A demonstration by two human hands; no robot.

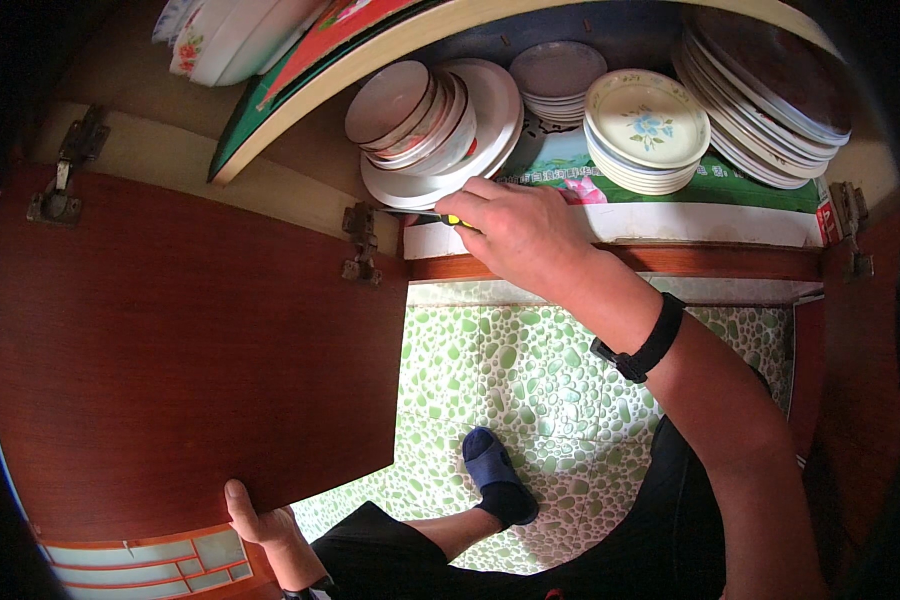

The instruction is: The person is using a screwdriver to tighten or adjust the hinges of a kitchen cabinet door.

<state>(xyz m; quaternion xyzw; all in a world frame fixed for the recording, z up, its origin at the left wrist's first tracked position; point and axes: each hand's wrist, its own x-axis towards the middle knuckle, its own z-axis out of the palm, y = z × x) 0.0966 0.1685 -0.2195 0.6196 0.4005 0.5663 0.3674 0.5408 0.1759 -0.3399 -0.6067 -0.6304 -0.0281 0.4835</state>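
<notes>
My right hand [518, 232] is closed around a screwdriver with a yellow and black handle [450, 219]. Its tip points left at a metal hinge [361, 243] on the cabinet frame. A black band sits on that wrist. The open reddish-brown cabinet door [180, 350] swings out to the left. My left hand [262, 528] grips its lower edge with the thumb on the front face. Inside the cabinet, just above my right hand, stand stacks of white bowls and plates [425, 125].
More plate stacks, one with a blue flower [646, 128], fill the shelf on a green liner. A second hinge [65, 170] sits at the door's upper left. Green pebble-pattern floor [530, 380] lies below, with my foot in a blue slipper [497, 478]. Another door stands at right [860, 380].
</notes>
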